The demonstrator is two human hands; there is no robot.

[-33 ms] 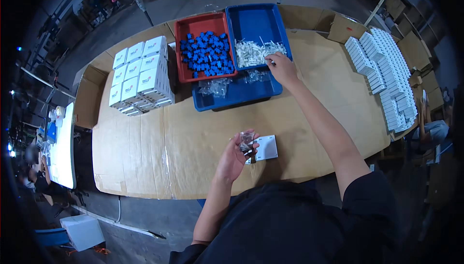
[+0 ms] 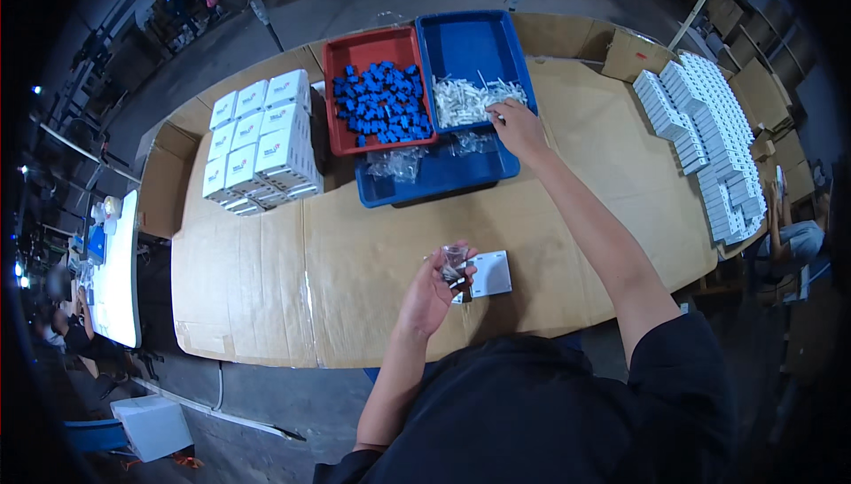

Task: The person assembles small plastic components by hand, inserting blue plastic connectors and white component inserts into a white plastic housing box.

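Observation:
My left hand is closed around a small clear plastic bag, held above the near middle of the table. Just to its right, a flat white square piece lies on the cardboard, partly covered by the hand. My right hand reaches to the near right corner of a blue tray. Its fingertips are pinched together over the small white plastic pieces heaped there; anything between them is too small to make out.
Left of the blue tray stands a red tray of small blue parts. Another blue tray below them carries clear bags. White boxes are stacked at left, and rows of white boxes line the right edge.

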